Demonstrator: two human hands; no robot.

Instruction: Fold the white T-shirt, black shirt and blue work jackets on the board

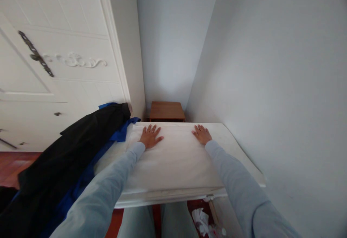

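A white cloth (pixel 173 162) lies spread over a white tabletop (pixel 238 158) in front of me. My left hand (pixel 150 137) rests palm down on the cloth's far left part, fingers spread, with a ring on one finger. Near the far right part of the cloth, my right hand (pixel 202 134) also presses down flat, its fingers stretched out. Neither hand grips anything. Faint creases show in the cloth between my arms.
Black clothing (pixel 73 147) and blue fabric (pixel 119 134) drape along the table's left side. A white wardrobe (pixel 81 43) stands at left, a grey wall (pixel 271 68) at right. Behind the table is a brown wooden cabinet (pixel 166 110). Crumpled white paper (pixel 200 219) lies below the near edge.
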